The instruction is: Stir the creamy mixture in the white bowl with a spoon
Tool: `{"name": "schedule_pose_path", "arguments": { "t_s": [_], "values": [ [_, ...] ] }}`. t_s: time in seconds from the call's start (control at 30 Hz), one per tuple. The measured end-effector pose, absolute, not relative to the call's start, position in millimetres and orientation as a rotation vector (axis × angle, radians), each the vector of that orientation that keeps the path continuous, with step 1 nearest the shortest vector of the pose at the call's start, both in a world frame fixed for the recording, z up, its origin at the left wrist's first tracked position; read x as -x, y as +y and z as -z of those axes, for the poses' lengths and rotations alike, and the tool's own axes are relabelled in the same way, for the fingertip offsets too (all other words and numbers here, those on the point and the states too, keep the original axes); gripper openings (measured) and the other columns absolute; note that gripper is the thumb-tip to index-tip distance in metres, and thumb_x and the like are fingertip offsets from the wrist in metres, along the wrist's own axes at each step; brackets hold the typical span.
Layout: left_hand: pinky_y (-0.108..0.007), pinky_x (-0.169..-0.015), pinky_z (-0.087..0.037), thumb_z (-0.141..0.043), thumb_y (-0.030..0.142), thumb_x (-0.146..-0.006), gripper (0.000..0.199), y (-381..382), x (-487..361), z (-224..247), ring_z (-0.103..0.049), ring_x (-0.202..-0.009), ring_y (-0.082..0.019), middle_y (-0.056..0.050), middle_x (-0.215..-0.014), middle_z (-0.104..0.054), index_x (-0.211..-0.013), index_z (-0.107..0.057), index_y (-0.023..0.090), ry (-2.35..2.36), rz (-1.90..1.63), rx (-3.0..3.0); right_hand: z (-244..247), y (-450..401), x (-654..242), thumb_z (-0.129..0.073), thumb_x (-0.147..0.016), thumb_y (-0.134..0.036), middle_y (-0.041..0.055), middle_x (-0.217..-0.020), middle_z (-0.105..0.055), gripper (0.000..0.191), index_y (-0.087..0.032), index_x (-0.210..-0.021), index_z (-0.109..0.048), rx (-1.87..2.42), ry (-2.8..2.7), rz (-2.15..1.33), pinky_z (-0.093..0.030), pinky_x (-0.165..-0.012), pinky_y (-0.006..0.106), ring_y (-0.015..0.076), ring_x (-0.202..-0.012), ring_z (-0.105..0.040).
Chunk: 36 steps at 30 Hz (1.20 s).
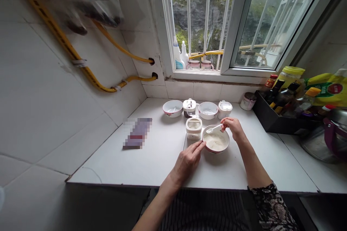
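Note:
My right hand (233, 128) pinches the handle of a small white spoon (210, 130), whose head is over a white bowl (217, 151). In that bowl lies a pale, whitish powder (215, 140). On the bowl's left rim, the fingers of my left hand (189, 158) rest close together and grip its edge; the thumb is mostly hidden. Just left of the bowl stands a white seasoning jar (193, 135) with its lid raised at the back. Behind are two more white bowls, one on the left (172, 109) and one in the middle (208, 111).
A dark-filled jar (189, 108) and a white jar (225, 109) stand among the back bowls. A blurred purple packet (138, 133) lies left on the white counter (162, 162). At right are a black bin (282, 121) of bottles and a metal pot (316, 144).

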<state>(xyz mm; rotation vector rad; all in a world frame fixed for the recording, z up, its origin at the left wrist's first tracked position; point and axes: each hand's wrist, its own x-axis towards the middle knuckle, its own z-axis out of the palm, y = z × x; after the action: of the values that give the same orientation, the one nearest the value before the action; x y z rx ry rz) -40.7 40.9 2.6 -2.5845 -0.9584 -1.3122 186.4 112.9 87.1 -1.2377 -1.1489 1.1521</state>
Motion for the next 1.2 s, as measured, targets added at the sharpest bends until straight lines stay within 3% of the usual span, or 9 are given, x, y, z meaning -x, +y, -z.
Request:
{"name": "schedule_pose_path", "arguments": {
  "t_s": [0.2,0.37,0.57,0.73,0.9,1.07,1.2],
  "values": [
    [-0.032,-0.090,-0.060,-0.040,0.001,-0.092,0.050,41,41,-2,-0.067,-0.111,-0.020,-0.013,-0.123,-0.066,-0.138,-0.049,0.016,-0.959,1.302,2.588,-89,116,-181,-0.056,-0.054,-0.025,-0.0003,-0.045,-0.056,0.009,-0.018,-0.057,-0.061,1.201,-1.095,-1.172,-0.039,-0.045,0.027,0.0134,-0.046,-0.049],
    [-0.031,-0.091,-0.060,-0.040,0.001,-0.092,0.051,41,41,-2,-0.067,-0.111,-0.020,-0.013,-0.123,-0.066,-0.139,-0.049,0.017,-0.959,1.305,2.584,-92,113,-161,-0.059,-0.064,-0.029,0.0001,-0.054,-0.061,0.012,-0.018,-0.069,-0.062,1.174,-1.137,-1.047,-0.044,-0.056,0.028,0.0152,-0.055,-0.055],
    [-0.031,-0.090,-0.060,-0.038,0.002,-0.094,0.051,42,42,-1,-0.067,-0.110,-0.020,-0.012,-0.123,-0.066,-0.142,-0.047,0.018,-0.970,1.274,2.584,-84,102,-139,-0.051,-0.088,-0.026,0.0038,-0.072,-0.068,0.011,-0.022,-0.084,-0.060,1.021,-1.729,-0.408,-0.046,-0.079,0.036,0.0203,-0.072,-0.062],
    [-0.031,-0.092,-0.059,-0.038,0.003,-0.095,0.049,43,43,1,-0.067,-0.111,-0.019,-0.012,-0.122,-0.067,-0.141,-0.048,0.017,-0.953,1.261,2.581,-79,98,-140,-0.042,-0.093,-0.014,0.0047,-0.074,-0.068,0.020,-0.021,-0.089,-0.060,0.842,-2.067,0.010,-0.042,-0.089,0.040,0.0203,-0.072,-0.059],
    [-0.031,-0.091,-0.060,-0.038,0.002,-0.094,0.047,41,42,-3,-0.067,-0.111,-0.020,-0.013,-0.123,-0.066,-0.138,-0.050,0.016,-0.965,1.271,2.581,-87,93,-145,-0.050,-0.090,-0.021,0.0053,-0.075,-0.071,0.011,-0.022,-0.087,-0.061,0.959,-1.778,-0.207,-0.046,-0.083,0.038,0.0221,-0.076,-0.063],
    [-0.032,-0.091,-0.060,-0.039,0.001,-0.093,0.048,40,42,-2,-0.067,-0.111,-0.020,-0.013,-0.124,-0.066,-0.138,-0.050,0.016,-0.970,1.285,2.595,-89,96,-163,-0.052,-0.077,-0.025,-0.0009,-0.058,-0.060,0.008,-0.021,-0.074,-0.059,1.134,-1.447,-0.663,-0.044,-0.057,0.029,0.0164,-0.054,-0.055],
    [-0.032,-0.091,-0.059,-0.039,0.002,-0.093,0.052,41,43,-1,-0.066,-0.112,-0.020,-0.012,-0.124,-0.066,-0.141,-0.047,0.018,-0.974,1.273,2.600,-91,98,-176,-0.049,-0.066,-0.022,-0.0030,-0.050,-0.052,0.008,-0.021,-0.061,-0.056,1.231,-1.508,-0.627,-0.038,-0.052,0.026,0.0129,-0.047,-0.046]
  ]
}}
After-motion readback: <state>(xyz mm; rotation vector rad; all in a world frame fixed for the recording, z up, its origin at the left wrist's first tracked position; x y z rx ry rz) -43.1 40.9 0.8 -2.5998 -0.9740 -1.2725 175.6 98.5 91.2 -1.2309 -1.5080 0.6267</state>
